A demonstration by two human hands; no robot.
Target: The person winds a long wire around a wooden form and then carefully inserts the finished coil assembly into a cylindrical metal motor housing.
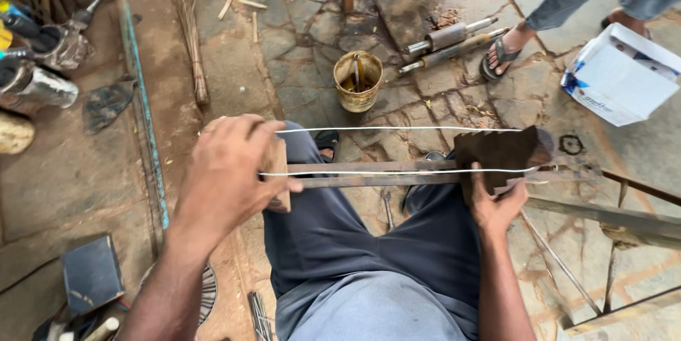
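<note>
While the person sits with knees apart, the left hand (230,171) clenches a wooden block (278,178) at one end of a long metal bar (383,174); the right hand (496,206) grips a dark flat piece (496,153) at the other; the bar runs crosswise between them, white cords (397,129) stretched alongside; farther off, apart, stands a yellow tin (358,82) on the stone floor (298,36).

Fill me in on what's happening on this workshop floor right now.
A seated person stretches a white cord in two strands between both hands, over a long metal bar lying across their lap. The left hand grips a wooden block; the right hand holds a dark flat piece. A yellowish tin stands on the stone floor ahead, and another person's sandalled foot is nearby.
</note>
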